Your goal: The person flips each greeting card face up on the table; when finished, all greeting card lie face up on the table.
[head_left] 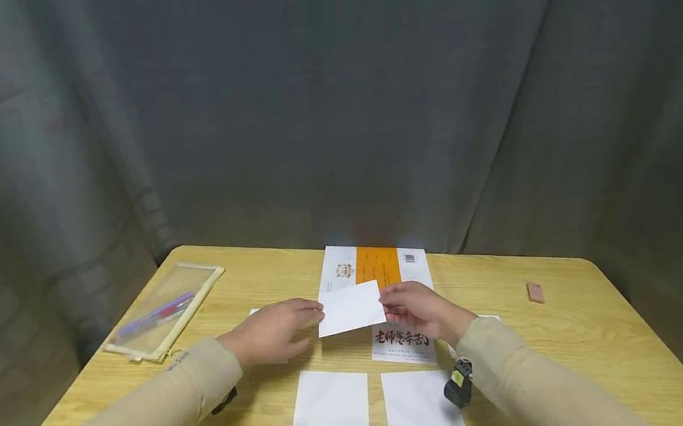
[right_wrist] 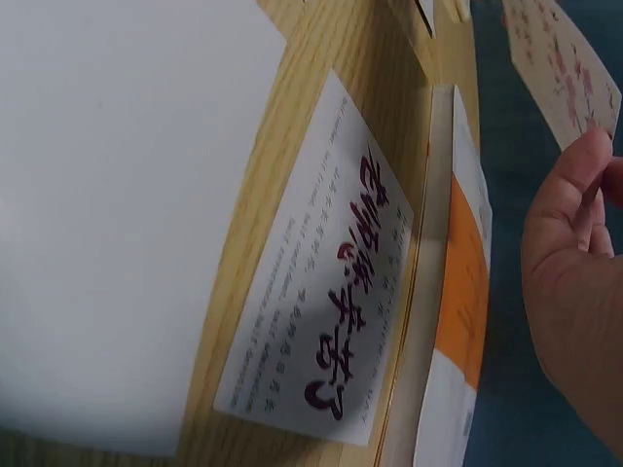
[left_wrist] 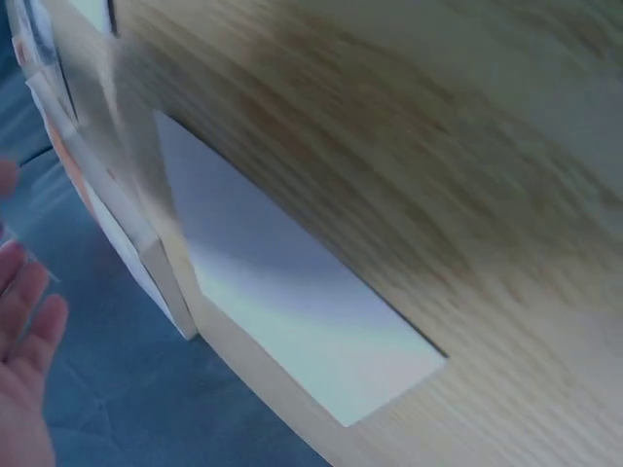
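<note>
A white card (head_left: 350,308) is held up above the table between both hands. My right hand (head_left: 417,308) pinches its right edge; in the right wrist view the card's other face (right_wrist: 563,73) shows reddish print. The left hand (head_left: 273,333) has its fingertips at the left edge, and the left wrist view shows only part of that hand (left_wrist: 24,360). Below lie two blank white cards, one on the left (head_left: 331,405) and one on the right (head_left: 423,403). A card with dark red calligraphy (head_left: 402,343) lies partly hidden under the held card and right hand.
A thick white-and-orange box or book (head_left: 378,266) lies at the table's back edge. A mesh zip pouch with pens (head_left: 165,310) is at the left, a small pink block (head_left: 535,293) at the right. Other card edges peek out by both wrists. A grey curtain (head_left: 325,99) hangs behind.
</note>
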{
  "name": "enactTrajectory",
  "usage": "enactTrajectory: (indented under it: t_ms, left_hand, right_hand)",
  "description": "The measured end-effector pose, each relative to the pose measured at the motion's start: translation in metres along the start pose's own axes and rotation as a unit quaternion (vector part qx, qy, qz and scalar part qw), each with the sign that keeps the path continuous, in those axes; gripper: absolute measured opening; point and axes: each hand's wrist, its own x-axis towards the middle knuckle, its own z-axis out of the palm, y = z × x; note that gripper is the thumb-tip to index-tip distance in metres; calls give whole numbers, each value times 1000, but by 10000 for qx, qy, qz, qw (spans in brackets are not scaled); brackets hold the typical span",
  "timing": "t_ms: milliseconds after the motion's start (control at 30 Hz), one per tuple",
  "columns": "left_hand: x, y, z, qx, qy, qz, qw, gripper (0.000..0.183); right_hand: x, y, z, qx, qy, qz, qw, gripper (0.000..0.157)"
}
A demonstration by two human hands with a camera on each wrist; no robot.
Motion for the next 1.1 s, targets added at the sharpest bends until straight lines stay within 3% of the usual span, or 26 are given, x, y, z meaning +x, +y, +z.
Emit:
enactTrajectory:
  t_ms: [200,433,700,900,1000,1100]
  left_hand:
    - [2,-1,3,-156,665,-124,9976,19]
    - [4,-3,10,-549,957,-538,9924,13]
    - [6,-4,9,-1940,1244,-1383,9632,12]
    - [5,-6,8,-1925,1091,-1388,9653,17]
    - [5,-7,10,-1851,1190,-1304,9667,17]
    - [6,-8,10,-1985,1411,-1485,9585,10]
  right_hand:
    - [-1,0,0,212,-139,24,9997,26]
    - [3,4,4,568,-167,-64,9982,29]
    - [4,7,12,819,-229,-28,9964,17]
    - [3,6,15,1015,-194,-166,9945,14]
    - [3,6,15,1111,-206,-179,9934,14]
    - [3,7,15,1222,-261,-106,9921,15]
